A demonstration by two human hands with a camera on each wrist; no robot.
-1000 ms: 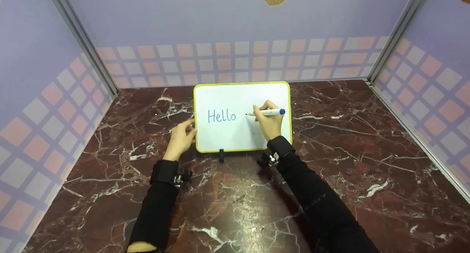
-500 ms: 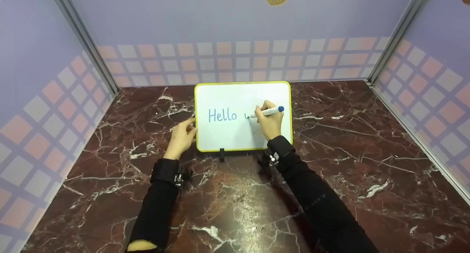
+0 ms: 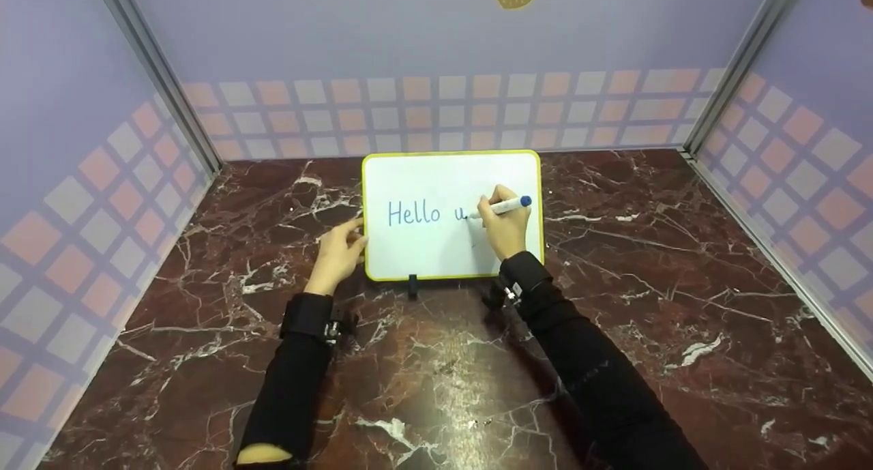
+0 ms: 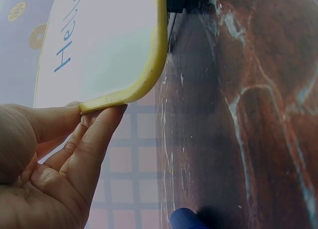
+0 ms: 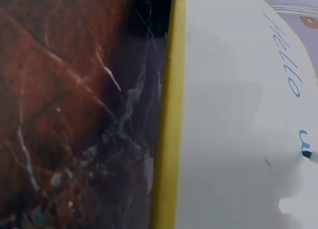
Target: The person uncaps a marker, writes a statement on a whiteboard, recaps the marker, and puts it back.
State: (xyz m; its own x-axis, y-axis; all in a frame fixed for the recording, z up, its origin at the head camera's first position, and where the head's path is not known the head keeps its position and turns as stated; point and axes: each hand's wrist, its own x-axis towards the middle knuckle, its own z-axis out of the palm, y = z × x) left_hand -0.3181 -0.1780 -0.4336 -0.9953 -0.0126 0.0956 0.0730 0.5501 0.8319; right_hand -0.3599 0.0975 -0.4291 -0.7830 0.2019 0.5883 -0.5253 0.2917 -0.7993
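A whiteboard (image 3: 423, 252) with a yellow rim leans back on a stand with a black foot (image 3: 412, 286). Blue handwriting (image 3: 414, 213) on it reads "Hello", followed by a stroke like a "u". At the board's left edge my left hand (image 3: 335, 252) pinches the rim; in the left wrist view the thumb (image 4: 57, 120) lies in front and fingers (image 4: 94, 144) behind. My right hand (image 3: 508, 228) grips a white marker (image 3: 508, 205) with a blue end. The marker's dark tip (image 5: 307, 154) touches the board at the new letter; the right wrist view does not show that hand.
A dark red marbled table (image 3: 436, 374) spreads around the board. Purple walls with pink and white checks (image 3: 450, 112) enclose it behind and at both sides. A blue rounded object (image 4: 186, 219) shows at the bottom of the left wrist view.
The marker has moved slightly right along the board, and a blue "u"-like letter has appeared after "Hello". My left hand stays at the rim.
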